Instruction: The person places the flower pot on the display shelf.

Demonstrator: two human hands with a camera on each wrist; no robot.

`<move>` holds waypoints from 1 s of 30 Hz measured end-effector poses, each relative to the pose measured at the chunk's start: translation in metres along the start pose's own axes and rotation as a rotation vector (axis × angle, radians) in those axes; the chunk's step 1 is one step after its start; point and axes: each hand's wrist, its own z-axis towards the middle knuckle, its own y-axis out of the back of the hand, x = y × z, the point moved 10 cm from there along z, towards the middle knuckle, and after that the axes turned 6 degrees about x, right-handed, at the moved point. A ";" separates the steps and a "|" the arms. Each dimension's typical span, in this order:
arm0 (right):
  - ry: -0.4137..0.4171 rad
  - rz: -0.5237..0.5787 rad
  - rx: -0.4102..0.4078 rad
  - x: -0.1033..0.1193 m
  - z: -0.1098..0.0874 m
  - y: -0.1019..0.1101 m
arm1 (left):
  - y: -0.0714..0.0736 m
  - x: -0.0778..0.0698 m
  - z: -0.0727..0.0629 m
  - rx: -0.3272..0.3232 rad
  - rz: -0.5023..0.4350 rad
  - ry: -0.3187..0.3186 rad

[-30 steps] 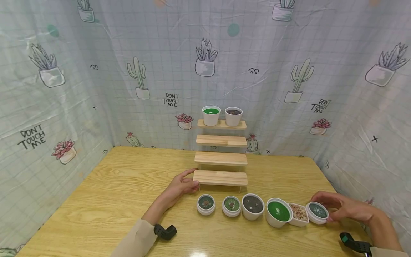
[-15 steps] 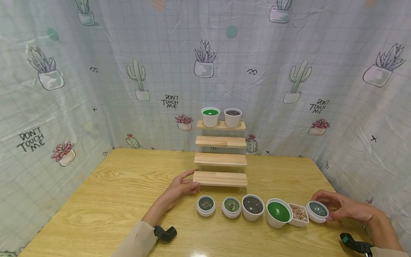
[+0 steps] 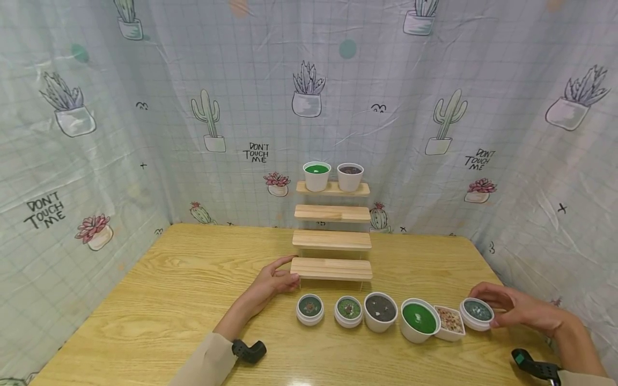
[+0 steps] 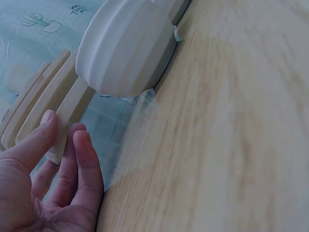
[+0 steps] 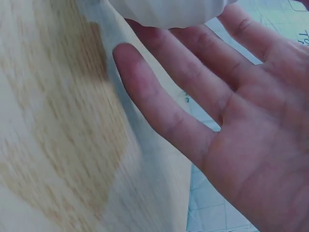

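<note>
Here's the wooden stand [image 3: 331,239], four steps tall on the surface [image 3: 193,279], and the left hand [image 3: 271,281] has it by the left end of the lowest step, thumb [image 4: 34,145] on one side of the board, fingers [image 4: 88,169] on the other! Out to the right of the stand and nearer the person, the right hand [image 3: 523,310] grips a round white bowl [image 3: 477,315] with a dark blue-green filling; whether its base touches the surface, you can't tell.

Now the line-up in front of the stand: a dark green-filled bowl [image 3: 310,309] before its left half, a speckled green bowl [image 3: 348,311] before its right half. Past the stand's right end come a cup of dark grey [image 3: 380,312], a bright green cup [image 3: 419,321], then a square dish of pebbly bits [image 3: 449,324] just beside the gripped bowl. Up on the stand's top step, two white cups side by side: green-filled [image 3: 317,179] on the left, dark-filled [image 3: 350,181] on the right! Behind the stand hangs a curtain [image 3: 347,107] printed with potted cacti, and both wrists carry black devices [image 3: 248,351].
</note>
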 end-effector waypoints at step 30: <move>-0.052 -0.158 -0.139 0.041 0.007 0.004 | 0.000 0.002 0.002 0.007 0.013 -0.001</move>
